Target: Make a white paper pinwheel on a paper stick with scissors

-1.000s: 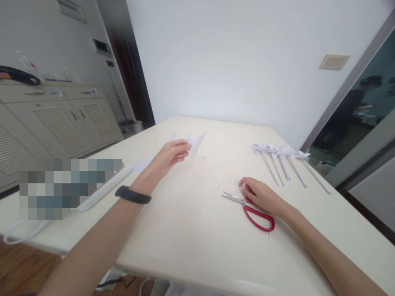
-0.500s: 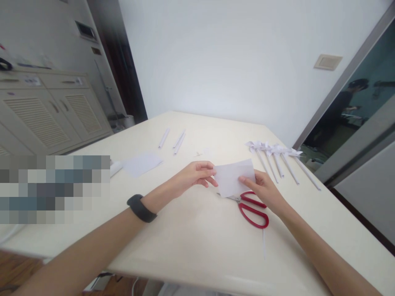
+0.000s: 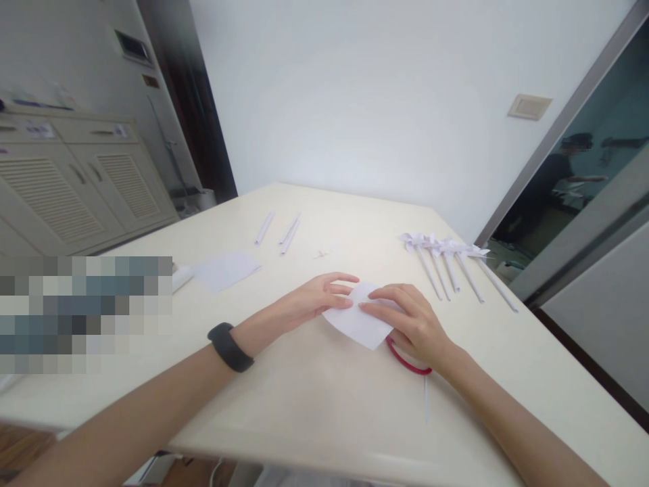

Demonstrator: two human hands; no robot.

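A small white sheet of paper [image 3: 359, 325] lies on the cream table [image 3: 304, 406] in front of me. My left hand [image 3: 317, 299] holds its left edge with the fingertips; a black band is on that wrist. My right hand [image 3: 408, 325] presses on the sheet's right side, fingers spread over it. Red-handled scissors [image 3: 405, 362] lie under my right hand and the paper, with only part of a handle loop showing.
A row of several white paper pinwheels on sticks [image 3: 449, 264] lies at the right. Rolled paper sticks [image 3: 284, 233] and another white sheet [image 3: 226, 269] lie at the left. A thin paper strip [image 3: 426, 406] rests near the front edge. A cabinet [image 3: 76, 182] stands at the left.
My left hand brought a white sheet from the far left to the middle. My right hand left the scissors and joined it; both hands lowered the sheet onto the table over the scissors.
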